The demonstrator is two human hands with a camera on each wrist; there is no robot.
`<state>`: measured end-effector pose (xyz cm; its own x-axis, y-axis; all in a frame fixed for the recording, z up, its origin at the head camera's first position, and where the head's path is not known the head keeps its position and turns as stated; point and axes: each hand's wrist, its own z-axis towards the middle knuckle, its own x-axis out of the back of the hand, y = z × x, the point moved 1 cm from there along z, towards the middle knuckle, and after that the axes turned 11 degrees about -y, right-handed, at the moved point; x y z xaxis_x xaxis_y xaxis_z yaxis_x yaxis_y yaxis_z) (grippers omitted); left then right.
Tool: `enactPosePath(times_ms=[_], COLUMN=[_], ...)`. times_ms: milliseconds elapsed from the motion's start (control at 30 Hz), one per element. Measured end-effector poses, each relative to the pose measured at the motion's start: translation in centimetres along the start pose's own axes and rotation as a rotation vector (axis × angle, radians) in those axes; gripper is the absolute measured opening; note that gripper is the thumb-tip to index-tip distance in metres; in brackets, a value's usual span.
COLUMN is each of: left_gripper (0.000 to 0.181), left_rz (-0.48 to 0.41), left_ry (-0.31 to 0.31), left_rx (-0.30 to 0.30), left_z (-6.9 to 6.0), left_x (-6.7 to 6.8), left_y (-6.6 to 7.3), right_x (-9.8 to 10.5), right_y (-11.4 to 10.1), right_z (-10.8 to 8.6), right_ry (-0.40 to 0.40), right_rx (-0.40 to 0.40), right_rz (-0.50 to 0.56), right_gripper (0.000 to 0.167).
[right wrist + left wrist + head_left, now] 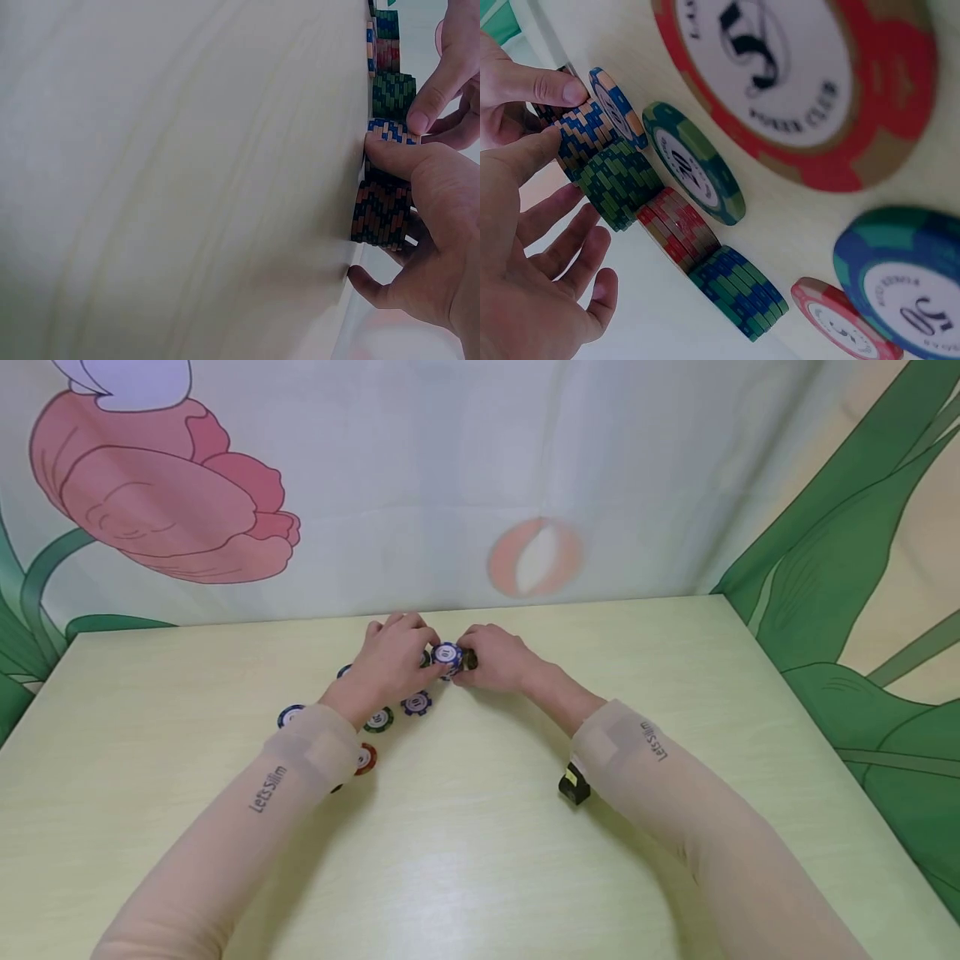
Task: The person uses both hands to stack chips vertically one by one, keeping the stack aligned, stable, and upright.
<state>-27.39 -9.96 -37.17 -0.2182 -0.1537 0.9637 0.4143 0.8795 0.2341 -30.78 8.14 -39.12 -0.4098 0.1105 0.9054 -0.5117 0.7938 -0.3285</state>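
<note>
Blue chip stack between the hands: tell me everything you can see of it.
The blue stack is a pile of round, plastic-looking chips, blue-edged with tan blocks; the top chip's white centre seems to read 10. It stands upright on the table, between a green stack and a dark stack. The left hand and right hand both pinch its sides.

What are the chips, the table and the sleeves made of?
The chips look like smooth, hard plastic or clay, with crisp, stiff edges. The table seems to be wood or wood-look laminate, with pale grain lines and a soft shine. The sleeves look like thin, matte fabric, because they wrinkle.
</note>
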Motion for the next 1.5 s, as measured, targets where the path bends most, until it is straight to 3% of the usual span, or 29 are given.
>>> enactPosePath(times_ms=[767,900,1033,1300,1500], left_gripper=[0.049,0.04,0.025,0.019,0.021], left_rz=[0.002,-0.016,0.035,0.035,0.131], left_ry=[-0.008,0.026,0.04,-0.081,-0.141], left_rx=[0.001,-0.011,-0.051,-0.08,-0.069], left_z=[-0.3,-0.7,-1.3,-2.3,-3.3], left_x=[-0.3,-0.2,0.0,0.3,0.2], left_y=[0.0,0.0,0.4,1.6,2.4], right_x=[-0.2,-0.2,-0.1,-0.1,-0.1], right_y=[0.2,0.1,0.1,0.1,0.1], right_z=[0.2,0.1,0.1,0.1,0.1], right_ry=[0.005,0.006,0.016,0.017,0.013], right_rx=[-0.006,-0.002,0.005,0.008,0.005], right_rz=[0.013,0.012,0.016,0.012,0.005], right_gripper=[0.043,0.042,0.04,0.042,0.043])
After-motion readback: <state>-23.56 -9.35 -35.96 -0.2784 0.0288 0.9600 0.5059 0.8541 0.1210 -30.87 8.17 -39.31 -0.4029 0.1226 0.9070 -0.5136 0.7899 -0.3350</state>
